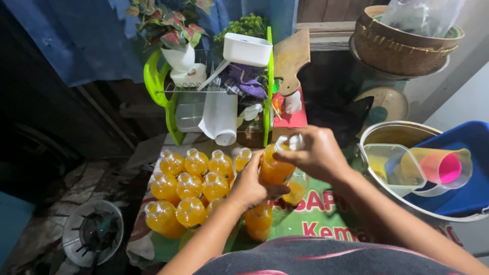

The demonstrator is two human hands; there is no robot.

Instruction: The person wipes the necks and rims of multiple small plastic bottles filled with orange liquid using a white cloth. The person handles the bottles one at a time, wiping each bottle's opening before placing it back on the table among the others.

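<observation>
Holding a small clear bottle of orange liquid upright above the desk, we grip it with both hands. Our left hand wraps around the lower body, its fingers clamped on the bottle. Our right hand covers the neck, fingers closed over the white cap.

The bottle looks like thin plastic, full and fairly weighty for its size. We judge its smooth wall could be slippery if wet and would dent under a hard squeeze. The firm places to hold seem to be the body near the base and the stiff neck under the cap.

Just beside and below stand two more filled bottles, and to the left a tight cluster of uncapped bottles of the same orange drink. A green printed cloth covers the desk. To the right sits a metal pot touching a blue tub, with a clear square container and a jug holding a pink cup. Behind stands a green dish rack with a white box and a potted plant.
</observation>
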